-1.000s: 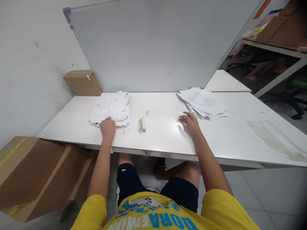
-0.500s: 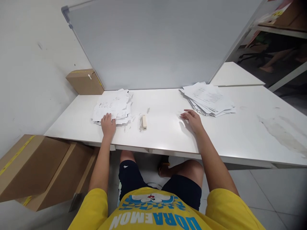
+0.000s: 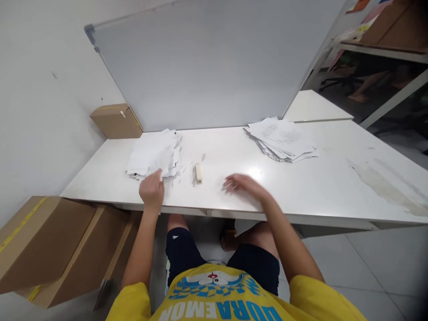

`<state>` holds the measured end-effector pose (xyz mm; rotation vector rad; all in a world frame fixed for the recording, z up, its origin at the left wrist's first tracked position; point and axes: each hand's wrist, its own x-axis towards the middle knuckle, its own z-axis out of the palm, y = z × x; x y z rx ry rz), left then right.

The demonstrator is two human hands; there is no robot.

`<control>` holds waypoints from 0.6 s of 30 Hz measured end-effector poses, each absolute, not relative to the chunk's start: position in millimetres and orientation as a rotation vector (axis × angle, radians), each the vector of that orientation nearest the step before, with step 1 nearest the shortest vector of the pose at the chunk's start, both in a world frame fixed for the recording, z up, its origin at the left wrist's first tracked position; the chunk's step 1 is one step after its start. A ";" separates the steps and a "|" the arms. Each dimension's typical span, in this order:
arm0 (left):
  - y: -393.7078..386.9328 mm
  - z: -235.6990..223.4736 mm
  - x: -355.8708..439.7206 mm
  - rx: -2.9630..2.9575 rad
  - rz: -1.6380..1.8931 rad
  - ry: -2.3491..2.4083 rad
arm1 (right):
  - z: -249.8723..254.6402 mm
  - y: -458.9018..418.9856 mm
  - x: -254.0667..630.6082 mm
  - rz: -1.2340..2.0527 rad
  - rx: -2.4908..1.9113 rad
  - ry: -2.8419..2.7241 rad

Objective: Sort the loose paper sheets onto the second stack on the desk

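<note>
My left hand (image 3: 152, 189) is closed in a pinch at the near edge of the left paper stack (image 3: 152, 154). A corner of a white sheet shows at its fingertips; the rest of that sheet blends with the pile. The stack's top looks blank and its edges are uneven. Over the white table, my right hand (image 3: 243, 183) is open with fingers loosely stretched, slightly blurred and holding nothing. Between the hands lies a cream-coloured stapler (image 3: 199, 173), nearer the left stack. A second, fanned-out stack of printed sheets (image 3: 281, 139) rests beyond my right hand.
A whiteboard (image 3: 207, 67) stands along the back of the table (image 3: 224, 151). One cardboard box (image 3: 117, 121) sits at the back left corner; larger boxes (image 3: 43, 240) stand below at the left. Another person's leg (image 3: 369, 84) shows at far right.
My left hand has gone from lying on the stack to a pinch nearer me, and the printed top is now blank. My right hand has moved left and nearer me, away from the right stack.
</note>
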<state>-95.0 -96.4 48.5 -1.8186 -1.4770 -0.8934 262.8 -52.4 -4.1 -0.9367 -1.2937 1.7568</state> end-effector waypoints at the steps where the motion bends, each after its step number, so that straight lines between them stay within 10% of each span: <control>1: -110.4 46.7 -82.2 -1.878 -0.880 -1.350 | -2.6 -71.0 242.1 1.919 -0.823 -1.302; 18: -210.1 -4.3 -12.6 -2.674 -0.656 -0.707 | -28.6 -171.4 166.3 1.926 -0.857 -0.655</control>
